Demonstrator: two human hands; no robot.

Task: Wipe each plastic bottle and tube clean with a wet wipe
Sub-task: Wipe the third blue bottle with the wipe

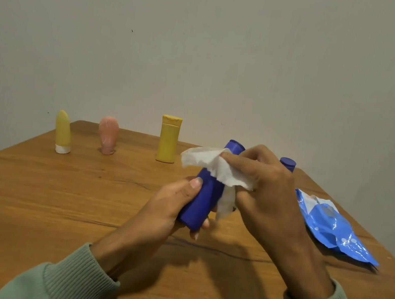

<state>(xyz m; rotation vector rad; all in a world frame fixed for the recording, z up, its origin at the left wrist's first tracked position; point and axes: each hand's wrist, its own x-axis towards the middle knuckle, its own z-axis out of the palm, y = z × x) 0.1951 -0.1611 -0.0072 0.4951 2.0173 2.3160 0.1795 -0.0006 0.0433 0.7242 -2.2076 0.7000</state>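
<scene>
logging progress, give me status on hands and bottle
Left hand grips blue bottle by its base. Right hand holds wet wipe against its upper part. Nothing obstructing.

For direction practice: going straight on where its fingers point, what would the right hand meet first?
Probably the blue bottle held by the left hand; the right hand's wet wipe lies against it.

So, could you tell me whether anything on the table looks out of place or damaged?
Nothing is spilled or toppled. Only the blue wet wipe pack stands out: it lies crumpled near the right edge of the table. The pink tube shows pale smears.
</scene>
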